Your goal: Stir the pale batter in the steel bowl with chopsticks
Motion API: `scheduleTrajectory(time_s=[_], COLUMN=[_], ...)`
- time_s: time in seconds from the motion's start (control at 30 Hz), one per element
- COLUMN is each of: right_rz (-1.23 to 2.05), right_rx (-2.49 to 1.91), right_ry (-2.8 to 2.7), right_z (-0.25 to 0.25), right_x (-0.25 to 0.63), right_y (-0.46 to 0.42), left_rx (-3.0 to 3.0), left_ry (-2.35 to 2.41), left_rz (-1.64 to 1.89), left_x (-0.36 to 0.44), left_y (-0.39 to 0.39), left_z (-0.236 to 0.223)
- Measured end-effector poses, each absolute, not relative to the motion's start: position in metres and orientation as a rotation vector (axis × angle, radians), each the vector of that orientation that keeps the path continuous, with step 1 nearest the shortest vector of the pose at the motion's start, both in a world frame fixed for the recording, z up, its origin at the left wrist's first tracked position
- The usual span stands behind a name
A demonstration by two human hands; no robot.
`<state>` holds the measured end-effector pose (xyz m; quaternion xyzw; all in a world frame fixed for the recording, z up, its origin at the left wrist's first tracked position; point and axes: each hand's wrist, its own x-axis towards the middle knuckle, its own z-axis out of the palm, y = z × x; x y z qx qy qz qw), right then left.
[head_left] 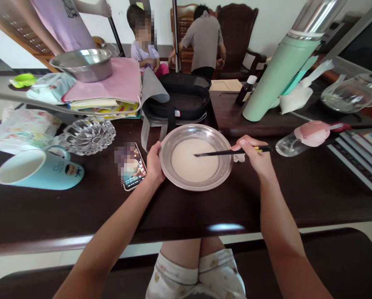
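The metal dish (196,158) of pale batter sat on the dark table (204,207), just right of the phone (133,167). The left hand (154,162) clasped its left rim; the right hand (257,157) pinched chopsticks (229,152), tips in the batter. The dish looked light, stiff and slippery, best steadied by its rim.

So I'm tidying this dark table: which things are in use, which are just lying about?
In use: left hand steadying round metal dish of pale batter; right hand holding black chopsticks.
Lying about: light blue mug, cut-glass bowl, smartphone, green flask.
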<state>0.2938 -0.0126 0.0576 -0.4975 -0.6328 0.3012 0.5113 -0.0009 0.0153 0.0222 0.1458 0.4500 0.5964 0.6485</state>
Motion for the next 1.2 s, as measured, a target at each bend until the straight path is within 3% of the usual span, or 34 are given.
scheduleTrajectory(time_s=[1.2], right_rz=[0.815], right_rx=[-1.187], right_ry=[-1.538], right_z=[0.0599], right_x=[0.2965], right_y=[-0.013], left_rx=[0.24], left_ry=[1.068], left_rz=[1.332], left_x=[-0.0024], left_y=[0.0191], left_z=[0.0299])
